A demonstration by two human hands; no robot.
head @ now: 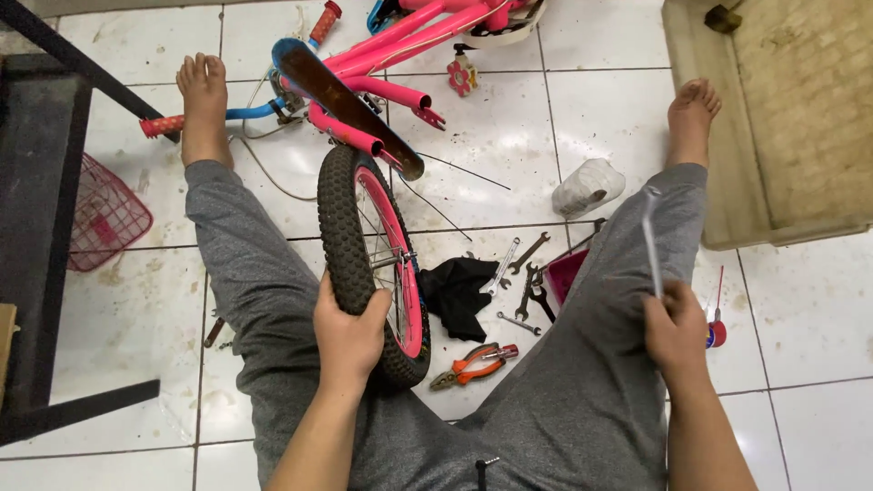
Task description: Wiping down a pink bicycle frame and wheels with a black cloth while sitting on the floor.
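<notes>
I sit on the tiled floor with my legs spread in grey trousers. A small pink bicycle (391,41) lies upside down in front of me, its black-tyred wheel (350,245) with a pink rim standing between my legs. My left hand (347,336) grips the tyre near its bottom. My right hand (675,327) rests above my right thigh and holds a long silver wrench (651,238) that points up and away from me.
Several wrenches (525,273), orange-handled pliers (477,362) and a black cloth (457,293) lie between my legs. A pink tray (564,273), a white wrapped roll (587,188), loose spokes (435,207), a red wire basket (102,216), a black metal frame (45,255) and a raised doorstep (773,118) surround me.
</notes>
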